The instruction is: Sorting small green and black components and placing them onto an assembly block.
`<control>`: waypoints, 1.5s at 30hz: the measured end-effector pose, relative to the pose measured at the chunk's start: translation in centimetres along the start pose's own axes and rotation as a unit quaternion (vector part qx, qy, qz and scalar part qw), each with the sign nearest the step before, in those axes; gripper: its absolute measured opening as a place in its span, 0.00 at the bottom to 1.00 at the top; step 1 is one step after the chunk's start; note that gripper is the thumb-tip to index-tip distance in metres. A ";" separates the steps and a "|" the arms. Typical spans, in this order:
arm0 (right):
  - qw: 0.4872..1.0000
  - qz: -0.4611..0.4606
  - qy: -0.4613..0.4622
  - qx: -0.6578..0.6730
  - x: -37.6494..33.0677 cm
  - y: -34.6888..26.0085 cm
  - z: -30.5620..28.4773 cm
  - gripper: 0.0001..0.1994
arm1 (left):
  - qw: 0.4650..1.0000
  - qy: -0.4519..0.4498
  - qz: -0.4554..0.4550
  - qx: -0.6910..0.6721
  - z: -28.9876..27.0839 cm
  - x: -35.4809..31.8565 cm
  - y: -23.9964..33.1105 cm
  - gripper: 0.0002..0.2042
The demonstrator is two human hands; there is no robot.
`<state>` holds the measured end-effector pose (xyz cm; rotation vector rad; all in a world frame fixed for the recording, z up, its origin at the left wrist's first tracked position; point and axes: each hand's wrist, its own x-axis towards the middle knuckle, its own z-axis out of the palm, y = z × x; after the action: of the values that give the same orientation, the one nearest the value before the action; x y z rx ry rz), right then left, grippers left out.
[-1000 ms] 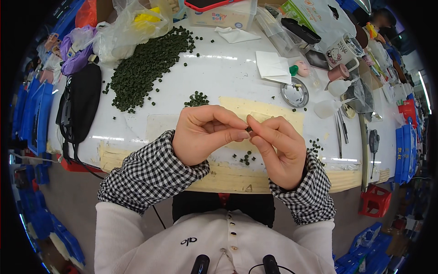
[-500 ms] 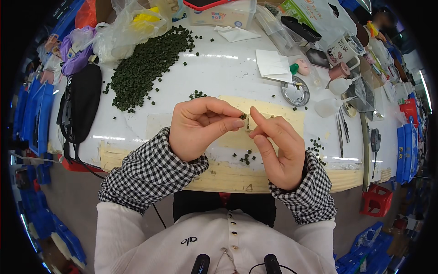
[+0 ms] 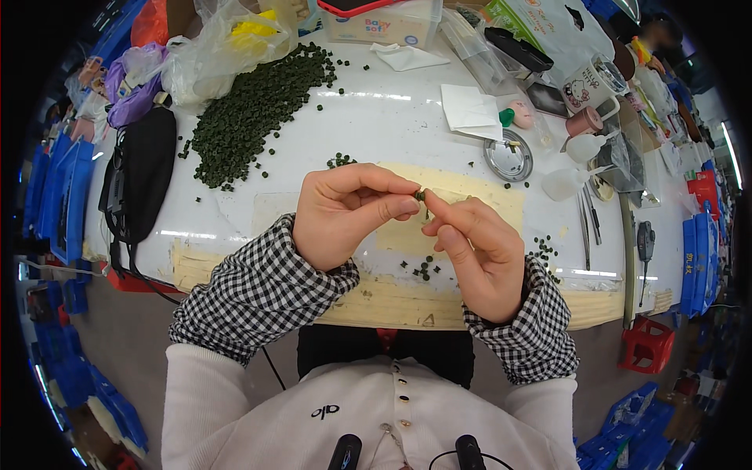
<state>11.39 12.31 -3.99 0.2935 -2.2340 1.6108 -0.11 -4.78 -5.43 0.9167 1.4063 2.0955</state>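
Note:
My left hand (image 3: 341,213) pinches a small dark green piece (image 3: 421,196) between thumb and index finger, over the cream-coloured mat (image 3: 486,190). The index fingertip of my right hand (image 3: 484,254) meets that piece from the other side. Its thumb and other fingers are curled in close below, and what they hold, if anything, is too small to make out. Several like green pieces (image 3: 425,269) lie on the table between my wrists. A few more (image 3: 341,160) lie just beyond my left hand, and others (image 3: 544,251) to the right of my right hand.
A large heap of green pieces (image 3: 254,110) covers the far left, beside plastic bags (image 3: 227,59) and a black pouch (image 3: 146,176). To the right are a round metal dish (image 3: 509,160), white squeeze bottles (image 3: 565,182), tweezers (image 3: 583,227) and a mug (image 3: 589,84). White tissues (image 3: 468,111) lie behind.
My right index fingertip has come down and left onto the green piece in my left hand. My left hand has hardly moved and keeps its pinch.

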 end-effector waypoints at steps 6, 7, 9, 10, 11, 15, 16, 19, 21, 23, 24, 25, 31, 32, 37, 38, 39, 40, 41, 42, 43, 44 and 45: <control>1.000 -0.003 -0.007 -0.012 0.0 -0.1 0.0 0.17 | 0.999 0.002 0.025 0.038 0.1 0.0 0.0 0.09; 1.000 -0.002 -0.008 -0.014 0.0 -0.1 0.0 0.17 | 0.999 0.003 0.029 0.043 0.1 -0.1 0.0 0.09; 1.000 -0.002 -0.011 -0.020 0.0 -0.1 0.0 0.17 | 0.998 0.004 0.036 0.059 0.2 -0.1 0.1 0.09; 1.000 -0.002 -0.012 -0.024 0.0 -0.1 -0.1 0.17 | 0.997 0.004 0.040 0.067 0.2 -0.1 0.1 0.09; 0.999 -0.002 -0.014 -0.028 0.0 -0.1 -0.1 0.18 | 0.997 0.004 0.040 0.069 0.2 -0.1 0.1 0.09; 0.998 -0.026 -0.016 -0.059 0.1 0.0 -0.1 0.18 | 0.996 0.002 0.041 0.084 0.1 -0.2 0.0 0.09; 0.997 -0.037 -0.016 -0.073 0.1 0.0 -0.1 0.18 | 0.995 0.001 0.040 0.090 0.1 -0.2 0.0 0.09; 0.993 -0.065 -0.012 -0.099 0.3 0.3 -0.2 0.19 | 0.997 0.005 0.018 0.070 0.1 -0.3 -0.1 0.09; 0.991 -0.079 -0.011 -0.110 0.3 0.4 -0.2 0.19 | 0.998 0.003 0.012 0.063 0.1 -0.3 0.0 0.08; 0.989 -0.089 -0.011 -0.121 0.4 0.4 -0.2 0.20 | 0.998 0.003 0.006 0.056 0.2 -0.3 0.0 0.08; 0.988 -0.093 -0.011 -0.126 0.4 0.5 -0.2 0.20 | 0.999 0.004 0.003 0.053 0.2 -0.3 0.0 0.08; 0.986 -0.097 -0.010 -0.131 0.3 0.6 -0.2 0.20 | 0.999 0.005 0.001 0.050 0.2 -0.3 0.0 0.08; 0.979 -0.119 -0.002 -0.166 0.5 0.6 -0.4 0.20 | 0.999 0.004 -0.011 0.043 0.0 -0.1 -0.1 0.08; 0.979 -0.121 0.003 -0.166 0.5 0.6 -0.4 0.20 | 0.999 0.001 -0.007 0.043 0.1 -0.1 -0.1 0.08; 0.978 -0.123 0.014 -0.166 0.7 0.4 -0.5 0.19 | 1.000 -0.011 0.003 0.027 0.0 -0.1 0.2 0.08; 0.979 -0.121 0.015 -0.165 0.7 0.4 -0.4 0.19 | 1.000 -0.011 0.004 0.028 0.0 -0.1 0.2 0.08; 0.979 -0.120 0.017 -0.167 0.7 0.3 -0.5 0.18 | 1.000 -0.011 0.004 0.029 0.0 0.0 0.1 0.08; 0.978 -0.119 0.019 -0.169 0.8 0.1 -0.7 0.18 | 0.999 -0.010 0.005 0.030 0.0 0.0 0.1 0.08; 0.978 -0.119 0.021 -0.171 0.8 0.0 -0.8 0.18 | 0.999 -0.010 0.003 0.032 0.0 0.0 0.2 0.08; 0.976 -0.111 0.044 -0.181 0.8 0.0 -1.0 0.17 | 0.999 -0.010 0.000 0.035 0.0 0.0 0.2 0.08; 0.974 -0.104 0.068 -0.191 0.8 0.1 -1.2 0.17 | 0.999 -0.009 -0.003 0.039 0.0 0.0 0.2 0.08; 0.971 -0.097 0.091 -0.201 0.8 0.2 -1.5 0.16 | 0.999 -0.008 -0.006 0.043 0.0 0.0 0.2 0.08; 0.966 -0.082 0.101 -0.222 0.8 0.2 -1.7 0.14 | 0.999 -0.008 -0.010 0.046 0.0 0.0 0.3 0.08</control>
<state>10.88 14.05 -3.34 0.1748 -2.2666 0.9719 -0.06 -4.89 -5.18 0.9492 1.5081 2.0190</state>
